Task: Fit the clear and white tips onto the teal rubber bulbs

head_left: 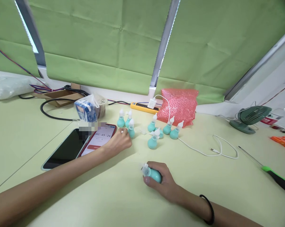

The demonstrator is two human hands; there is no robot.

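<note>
In my right hand [161, 181] is a teal nasal aspirator bulb [155, 175], tilted to the left. A clear collar [145, 170] sits at its neck, and no long white tip shows on it. My left hand [121, 140] reaches forward with its fingers curled down, beside an upright aspirator [131, 130]. Its fingertips are hidden, so I cannot make out what they hold. Two more tipped aspirators [121, 119] stand just behind that hand. To the right stand several others, the nearest being an aspirator [152, 142] with a clear tip. Small clear pieces [142, 130] lie between the two groups.
Two phones lie at the left, a dark-screened phone [64, 151] and a phone showing a timer [101, 138]. Behind are a wrapped package [87, 107], a yellow power strip [143, 108] and pink bubble wrap [179, 105]. Rightward are a white cable [204, 154], screwdriver [275, 178] and fan [251, 116].
</note>
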